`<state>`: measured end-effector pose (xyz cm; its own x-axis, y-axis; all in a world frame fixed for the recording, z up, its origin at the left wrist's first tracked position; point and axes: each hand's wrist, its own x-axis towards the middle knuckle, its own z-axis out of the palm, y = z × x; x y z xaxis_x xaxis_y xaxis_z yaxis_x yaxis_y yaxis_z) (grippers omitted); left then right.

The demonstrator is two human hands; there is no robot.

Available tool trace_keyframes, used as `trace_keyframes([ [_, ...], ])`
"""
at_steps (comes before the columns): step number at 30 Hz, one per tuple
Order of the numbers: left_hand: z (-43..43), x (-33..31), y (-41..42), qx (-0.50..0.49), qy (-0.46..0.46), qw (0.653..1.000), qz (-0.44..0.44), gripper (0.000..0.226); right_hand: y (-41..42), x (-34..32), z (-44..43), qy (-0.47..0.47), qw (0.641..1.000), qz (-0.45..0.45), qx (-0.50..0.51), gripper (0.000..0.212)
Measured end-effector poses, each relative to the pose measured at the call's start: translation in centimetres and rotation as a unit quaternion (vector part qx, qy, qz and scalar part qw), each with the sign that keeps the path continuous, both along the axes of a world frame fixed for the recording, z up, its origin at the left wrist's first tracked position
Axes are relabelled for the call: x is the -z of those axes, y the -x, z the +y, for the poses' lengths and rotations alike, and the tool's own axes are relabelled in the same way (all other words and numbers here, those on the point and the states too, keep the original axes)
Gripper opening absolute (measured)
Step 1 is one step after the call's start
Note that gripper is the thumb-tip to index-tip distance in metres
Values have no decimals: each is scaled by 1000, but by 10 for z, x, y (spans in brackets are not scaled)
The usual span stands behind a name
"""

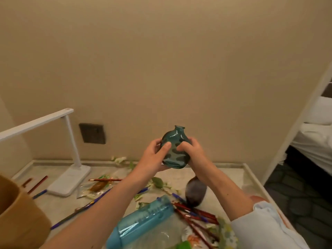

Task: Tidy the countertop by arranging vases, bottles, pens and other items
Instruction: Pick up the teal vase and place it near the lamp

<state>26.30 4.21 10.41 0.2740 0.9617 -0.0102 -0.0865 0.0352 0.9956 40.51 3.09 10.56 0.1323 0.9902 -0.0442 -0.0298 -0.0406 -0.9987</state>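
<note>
We hold the vase (175,150) nearly upright, in 2 hands.
Left hand (152,157) and right hand (191,150) wrap its belly, neck up, above the countertop (59,203).

blue bottle (143,223) btm cut by edge | dark vase (195,193) blurred, poss. tipped | lamp (36,123) head off-frame L

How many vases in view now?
2. A round teal glass vase held between the left hand and right hand; a dark purplish vase lying on the pale countertop. Clutter may hide more.
</note>
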Motion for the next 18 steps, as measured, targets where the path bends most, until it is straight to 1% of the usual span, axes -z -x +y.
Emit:
trace_keyframes([
  [3, -1, -5, -54, 2, -5, 1000, -21, 38, -58, -9, -6, -25, 999, -43, 7, 42],
  [5, 0, -4, -90, 14, -9, 1000, -22, 42, -95, -11, -11, -31, 998, -61, 16, 43],
  [8, 2, -2, -143, 43, -3, 998, -35, 41, -152, -10, -16, -30, 996, -78, 22, 43],
  [10, 5, 4, -177, 58, -3, 998, -28, 38, -192, -5, -17, -25, 994, -103, 12, 42],
  [14, 18, 27, -230, 62, -15, 998, 16, 36, -256, 15, -11, -3, 987, -158, 10, 61],
  [18, 30, 55, -269, 72, 8, 997, 38, 31, -291, 45, 3, 17, 982, -186, 20, 64],
])
